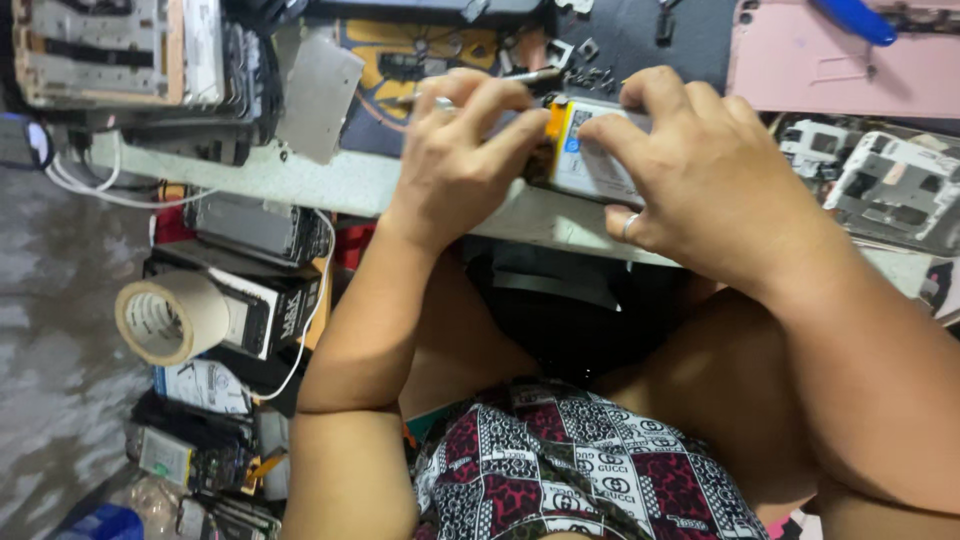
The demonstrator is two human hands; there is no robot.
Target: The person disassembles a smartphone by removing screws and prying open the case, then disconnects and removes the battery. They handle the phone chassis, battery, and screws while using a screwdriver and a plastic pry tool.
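A small flat phone battery (592,158), white with an orange end, lies at the near edge of the workbench (330,182). My right hand (715,175) presses down on it, with a ring on one finger. My left hand (462,150) grips a thin metal tool (525,77) like tweezers and touches the battery's orange end. Both hands sit close together over the bench edge. Part of the battery is hidden under my fingers.
A pink phone back cover (830,60) and bare phone frames (880,180) lie at the right. A grey metal plate (318,95) and stacked phone parts (110,50) sit at the left. Below the bench are a roll of tape (165,318), boxes (270,305) and white cables.
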